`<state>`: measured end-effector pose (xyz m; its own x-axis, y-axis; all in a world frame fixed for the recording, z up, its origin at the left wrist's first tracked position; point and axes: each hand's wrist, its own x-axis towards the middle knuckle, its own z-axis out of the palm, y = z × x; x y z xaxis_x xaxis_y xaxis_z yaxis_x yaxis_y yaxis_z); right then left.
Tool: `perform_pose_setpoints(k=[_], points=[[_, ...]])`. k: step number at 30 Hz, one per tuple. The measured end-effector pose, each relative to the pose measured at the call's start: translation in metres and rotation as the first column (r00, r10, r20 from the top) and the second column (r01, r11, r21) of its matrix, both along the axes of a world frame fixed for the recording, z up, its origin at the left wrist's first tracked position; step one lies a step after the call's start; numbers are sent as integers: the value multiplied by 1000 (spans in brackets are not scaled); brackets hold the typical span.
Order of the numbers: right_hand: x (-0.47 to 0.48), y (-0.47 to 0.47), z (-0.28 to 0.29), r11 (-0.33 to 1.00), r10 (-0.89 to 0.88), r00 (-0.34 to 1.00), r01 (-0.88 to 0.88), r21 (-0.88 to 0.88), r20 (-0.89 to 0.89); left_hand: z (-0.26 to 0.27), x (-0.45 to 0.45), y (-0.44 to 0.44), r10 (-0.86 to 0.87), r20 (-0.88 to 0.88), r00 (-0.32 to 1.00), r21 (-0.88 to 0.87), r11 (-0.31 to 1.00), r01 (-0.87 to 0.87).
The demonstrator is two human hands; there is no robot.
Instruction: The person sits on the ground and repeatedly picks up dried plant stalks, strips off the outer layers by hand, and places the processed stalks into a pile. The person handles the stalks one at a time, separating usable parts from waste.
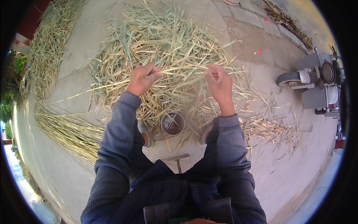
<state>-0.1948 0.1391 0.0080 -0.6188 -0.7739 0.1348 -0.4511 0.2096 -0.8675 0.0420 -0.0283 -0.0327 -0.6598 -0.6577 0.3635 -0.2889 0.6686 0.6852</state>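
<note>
My left hand (144, 78) pinches a long straw-coloured stalk (179, 72) between thumb and fingers. The stalk stretches across to my right hand (219, 82), whose curled fingers grip it at the other side. A thin yellow-green length trails from the left hand down to the left. Both hands are above a large heap of dry stalks and leaves (156, 42) on the concrete ground. A round container with dark contents (172, 123) stands at the heap's near edge, between my feet; its contents cannot be made out clearly.
A bundle of long, thin stalks (67, 130) lies at the left, below another heap of plant matter (50, 50). Loose dry husks (268, 130) are scattered at the right. A wheeled vehicle (316, 81) stands farther right. Dark sticks (288, 22) lie by paving slabs.
</note>
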Motion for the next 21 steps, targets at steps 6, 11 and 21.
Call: perform_pose_setpoints(k=[6, 11, 21], points=[[10, -11, -25, 983, 178, 919, -147, -112, 351, 6, -1, 13, -31, 59, 998, 334, 943, 10], [19, -13, -19, 976, 217, 850, -175, -131, 480, 9, -14, 24, -150, -27, 988, 413, 899, 148], [26, -7, -36, 984, 166, 885, -120, -133, 436, 31, -19, 3, 387, -389, 836, 737, 675, 31]])
